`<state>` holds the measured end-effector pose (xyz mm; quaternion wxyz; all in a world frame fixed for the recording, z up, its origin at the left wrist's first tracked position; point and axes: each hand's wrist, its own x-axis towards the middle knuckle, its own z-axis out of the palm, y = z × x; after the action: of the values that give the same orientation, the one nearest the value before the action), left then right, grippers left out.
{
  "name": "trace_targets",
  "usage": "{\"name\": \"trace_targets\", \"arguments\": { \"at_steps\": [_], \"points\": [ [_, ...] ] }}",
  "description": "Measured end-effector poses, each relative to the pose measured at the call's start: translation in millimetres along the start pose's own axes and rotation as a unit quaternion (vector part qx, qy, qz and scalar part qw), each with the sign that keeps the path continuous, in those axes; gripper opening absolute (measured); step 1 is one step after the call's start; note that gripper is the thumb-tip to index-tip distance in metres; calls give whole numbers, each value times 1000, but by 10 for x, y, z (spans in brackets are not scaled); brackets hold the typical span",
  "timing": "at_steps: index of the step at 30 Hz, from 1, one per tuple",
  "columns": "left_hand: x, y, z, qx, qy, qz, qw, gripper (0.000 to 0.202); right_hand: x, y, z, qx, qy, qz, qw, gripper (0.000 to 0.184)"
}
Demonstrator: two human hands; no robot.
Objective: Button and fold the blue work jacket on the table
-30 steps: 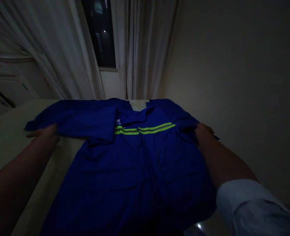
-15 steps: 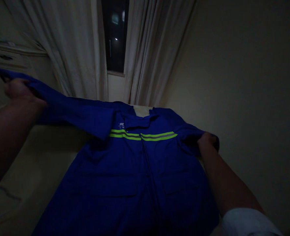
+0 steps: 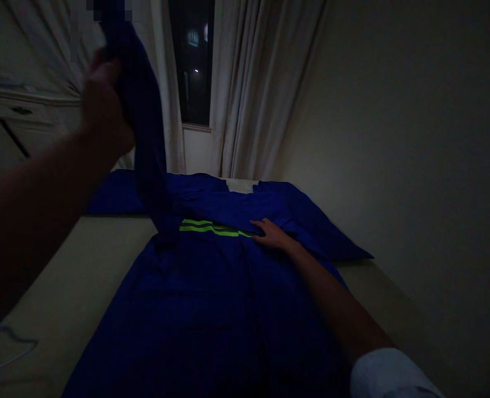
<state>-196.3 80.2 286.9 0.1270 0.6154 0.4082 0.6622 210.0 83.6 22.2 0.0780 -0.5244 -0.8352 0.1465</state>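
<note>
A dark blue work jacket (image 3: 212, 309) with a yellow-green and grey reflective band (image 3: 209, 227) lies spread flat. My left hand (image 3: 102, 105) is closed around the jacket's left-side sleeve (image 3: 147, 121), raising it steeply so its upper end leaves the picture. The opposite sleeve (image 3: 228, 207) lies folded across the chest and covers part of the band. At its lower edge rests my right hand (image 3: 272, 233), fingers apart on the cloth. Other blue sleeves (image 3: 340, 237) stretch out flat on both sides beneath; whether they belong to a second garment I cannot tell.
A pale surface (image 3: 99, 260) carries the garment, with a thin cord (image 3: 21, 342) at lower left. Behind are curtains (image 3: 245, 83) around a dark window (image 3: 193, 61). Pale furniture with a handle (image 3: 21, 110) stands at far left; a wall (image 3: 394, 138) closes the right side.
My left hand has swung the held sleeve upward and to the right. My right hand has moved left from the right sleeve's end to the chest; that sleeve now lies across it.
</note>
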Motion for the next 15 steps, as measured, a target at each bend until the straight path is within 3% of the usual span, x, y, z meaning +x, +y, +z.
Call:
{"name": "trace_targets", "arguments": {
  "at_steps": [2, 3, 4, 6, 7, 8, 9, 11, 12, 13, 15],
  "points": [
    [-229, 43, 349, -67, -22, -40, 997, 52, 69, -23, -134, 153, 29, 33, 987, 60],
    [-370, 34, 532, -63, -98, -58, 992, 54, 105, -35, -222, 249, 51, 63, 965, 57],
    [-516, -1, 705, -35, -220, -71, 972, 56, 135, -40, -318, 345, 76, 97, 931, 58],
    [-785, -154, 976, 17, -484, -90, 870, 55, 150, -12, -508, 497, 124, 165, 843, 69],
    [-892, -272, 1058, 39, -564, -101, 819, 51, 131, 22, -584, 540, 137, 197, 807, 74],
    [-974, -412, 1097, 62, -590, -116, 797, 45, 96, 64, -636, 558, 143, 228, 785, 75],
    [-1034, -570, 1093, 91, -565, -133, 809, 38, 51, 107, -658, 548, 141, 258, 783, 74],
    [-1096, -902, 973, 172, -410, -176, 878, 32, -45, 165, -608, 485, 132, 302, 810, 67],
    [-1111, -1061, 871, 217, -323, -197, 900, 33, -80, 170, -545, 444, 129, 308, 831, 64],
    [-1123, -1210, 755, 259, -253, -218, 906, 35, -99, 157, -472, 400, 127, 300, 857, 64],
    [-1160, -1469, 517, 319, -171, -265, 893, 39, -78, 98, -351, 312, 114, 243, 911, 72]
  ]
}}
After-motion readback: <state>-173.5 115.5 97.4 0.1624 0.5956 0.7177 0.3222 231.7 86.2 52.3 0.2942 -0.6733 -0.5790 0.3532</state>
